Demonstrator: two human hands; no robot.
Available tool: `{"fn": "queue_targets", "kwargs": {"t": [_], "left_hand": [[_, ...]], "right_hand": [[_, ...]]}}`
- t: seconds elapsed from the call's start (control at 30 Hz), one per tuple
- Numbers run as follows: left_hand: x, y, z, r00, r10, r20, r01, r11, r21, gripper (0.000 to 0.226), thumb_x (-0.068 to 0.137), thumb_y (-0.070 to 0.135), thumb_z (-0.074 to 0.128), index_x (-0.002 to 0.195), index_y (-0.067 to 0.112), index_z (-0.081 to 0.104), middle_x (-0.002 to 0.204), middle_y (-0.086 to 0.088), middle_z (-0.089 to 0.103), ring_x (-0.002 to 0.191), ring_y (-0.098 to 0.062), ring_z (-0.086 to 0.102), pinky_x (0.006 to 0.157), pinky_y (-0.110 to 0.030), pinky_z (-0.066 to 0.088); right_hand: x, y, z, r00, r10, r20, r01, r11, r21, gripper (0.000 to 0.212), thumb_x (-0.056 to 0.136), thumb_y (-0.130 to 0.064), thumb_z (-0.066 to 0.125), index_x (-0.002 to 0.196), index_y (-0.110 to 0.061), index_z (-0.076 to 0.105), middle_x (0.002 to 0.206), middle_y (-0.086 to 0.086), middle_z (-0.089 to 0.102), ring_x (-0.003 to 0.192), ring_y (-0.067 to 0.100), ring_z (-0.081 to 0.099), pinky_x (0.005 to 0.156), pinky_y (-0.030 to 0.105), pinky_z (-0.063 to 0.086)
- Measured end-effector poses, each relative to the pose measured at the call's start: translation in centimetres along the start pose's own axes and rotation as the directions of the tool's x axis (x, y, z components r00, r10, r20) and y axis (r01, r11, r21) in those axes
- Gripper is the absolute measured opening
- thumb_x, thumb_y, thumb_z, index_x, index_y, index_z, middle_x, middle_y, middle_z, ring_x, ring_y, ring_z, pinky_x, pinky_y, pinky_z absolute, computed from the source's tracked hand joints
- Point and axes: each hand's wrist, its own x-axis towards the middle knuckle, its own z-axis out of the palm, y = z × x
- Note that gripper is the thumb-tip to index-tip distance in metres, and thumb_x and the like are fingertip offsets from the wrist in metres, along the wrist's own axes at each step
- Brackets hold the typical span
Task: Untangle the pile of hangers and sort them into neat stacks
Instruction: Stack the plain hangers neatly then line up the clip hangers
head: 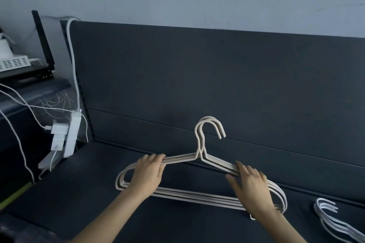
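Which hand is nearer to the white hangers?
Right. The right hand rests on the beige hangers, just left of the white hangers; the left hand grips their far shoulder.

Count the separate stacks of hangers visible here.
2. The beige stack lies in the middle, with the left hand gripping one shoulder and the right hand resting on the other. The white stack sits at the lower right, cut off by the picture's edge, so part is hidden.
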Motion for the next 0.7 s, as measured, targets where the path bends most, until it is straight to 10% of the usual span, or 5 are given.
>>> {"fn": "queue_targets", "kwargs": {"t": [0.7], "left_hand": [[2.3, -6.4, -4.3, 0.993, -0.090, 0.077, 0.087, 0.996, 0.034, 0.035, 0.098, 0.019, 0.033, 0.131, 0.020, 0.044, 0.126, 0.001, 0.053, 0.118, -0.019, 0.044, 0.101, -0.030, 0.028]], "right_hand": [[3.7, -6.2, 1.1, 0.991, -0.070, 0.112, 0.049, 0.983, 0.176, 0.042, 0.092, -0.043, 0.036, 0.120, -0.017, 0.052, 0.105, 0.005, 0.063, 0.103, 0.028, 0.056, 0.091, 0.038, 0.038]]}}
